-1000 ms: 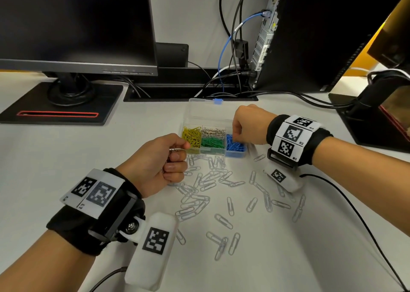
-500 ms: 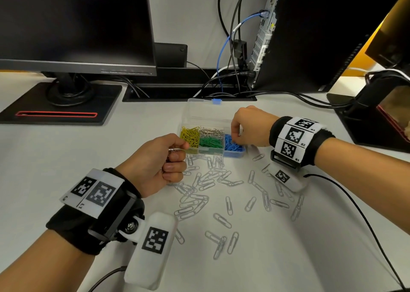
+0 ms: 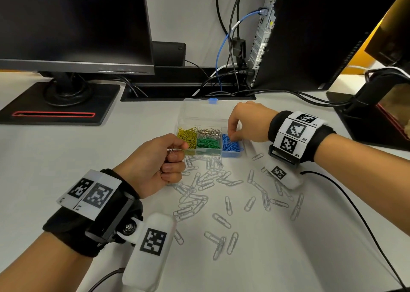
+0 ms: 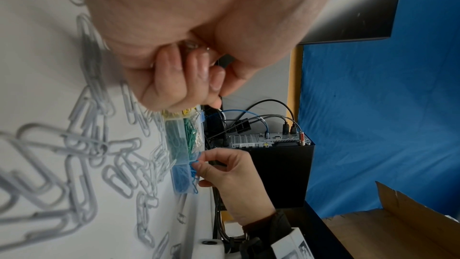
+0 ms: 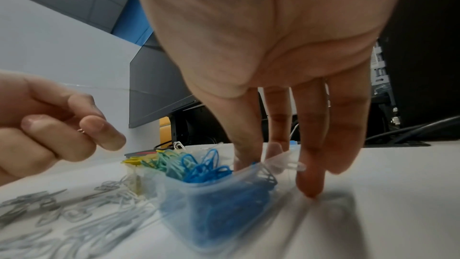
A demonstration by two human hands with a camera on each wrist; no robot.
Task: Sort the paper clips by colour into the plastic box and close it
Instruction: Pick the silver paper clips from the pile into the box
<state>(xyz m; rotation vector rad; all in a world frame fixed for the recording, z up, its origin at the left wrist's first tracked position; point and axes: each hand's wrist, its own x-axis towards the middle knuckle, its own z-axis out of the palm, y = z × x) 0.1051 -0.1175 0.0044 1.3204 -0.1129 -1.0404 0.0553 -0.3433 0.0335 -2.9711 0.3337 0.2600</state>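
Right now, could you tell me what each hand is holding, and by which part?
Left hand grips silver metal paper clips in its fist. Right hand pinches a blue paper clip by its end.

The head camera looked forward and down from above the desk [image 3: 66, 158], taking in both hands, the box [image 3: 209, 140] and the loose clips [image 3: 199, 194] — monitor [image 3: 73, 25] and computer tower [image 3: 310, 36] stood behind. The left wrist camera sat close under the left hand [image 4: 199, 27], its picture turned sideways, facing past the fist toward the box [image 4: 184, 155] and the right hand [image 4: 231, 174]. The right wrist camera looked low along the right hand [image 5: 273, 46] at the box [image 5: 219, 194] — very near, with the left hand [image 5: 49, 125] at its edge.
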